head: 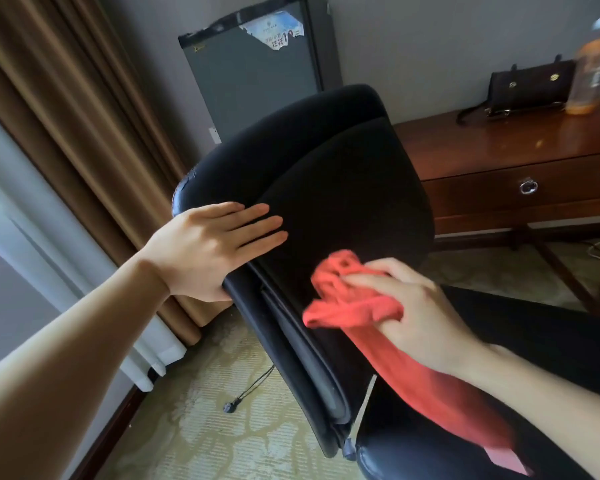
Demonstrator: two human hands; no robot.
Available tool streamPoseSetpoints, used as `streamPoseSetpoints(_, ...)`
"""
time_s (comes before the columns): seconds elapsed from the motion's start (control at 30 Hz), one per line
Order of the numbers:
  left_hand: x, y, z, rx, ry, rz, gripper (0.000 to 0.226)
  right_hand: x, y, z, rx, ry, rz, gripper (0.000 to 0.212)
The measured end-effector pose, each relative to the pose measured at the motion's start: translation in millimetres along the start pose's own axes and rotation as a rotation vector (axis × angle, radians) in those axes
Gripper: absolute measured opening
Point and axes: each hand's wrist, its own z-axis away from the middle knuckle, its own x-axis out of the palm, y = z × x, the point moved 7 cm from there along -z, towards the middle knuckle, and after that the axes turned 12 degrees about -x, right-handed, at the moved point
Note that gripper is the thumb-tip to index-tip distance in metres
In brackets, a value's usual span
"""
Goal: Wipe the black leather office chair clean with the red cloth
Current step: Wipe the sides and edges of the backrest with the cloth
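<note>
The black leather office chair tilts its backrest under both my hands, the red cloth bunched against its lower part. My right hand grips the cloth. My left hand lies flat, fingers straight, on the backrest's edge. Beyond my right hand stands the table with a bag and bottle on it. Beyond my left are a small fridge and a curtain — with bare carpet below.
</note>
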Motion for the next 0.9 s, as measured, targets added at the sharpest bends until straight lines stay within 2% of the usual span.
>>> streamPoseSetpoints(0.1,-2,0,-1,-0.019,0.012,0.005,0.078,-4,-25,-25,-0.038,0.182,0.038,0.058)
streamPoseSetpoints(0.2,-5,1,-1,-0.027,0.031,0.014,0.071,25,-40,-35,-0.042,0.166,0.152,0.052)
streamPoseSetpoints(0.3,-2,1,0,-0.025,0.008,0.001,0.078,52,-39,-22,-0.027,0.178,0.262,0.049)
streamPoseSetpoints(0.4,1,0,0,-0.01,-0.028,0.006,0.073,61,-33,-7,-0.002,0.182,0.244,0.05)
streamPoseSetpoints(0.53,-2,3,-2,-0.017,-0.085,0.012,0.058,62,-29,7,-0.027,0.147,0.259,0.054)
streamPoseSetpoints(0.73,-2,11,-3,-0.076,-0.192,-0.018,0.059,59,-15,36,-0.005,0.083,0.302,0.065)
streamPoseSetpoints(0.83,-6,21,-6,-0.092,-0.24,-0.094,0.062,56,-4,51,0.055,-0.016,0.274,0.064)
streamPoseSetpoints(0.9,-7,36,-7,-0.029,-0.213,-0.156,0.058,54,0,61,0.099,-0.117,0.216,0.064)
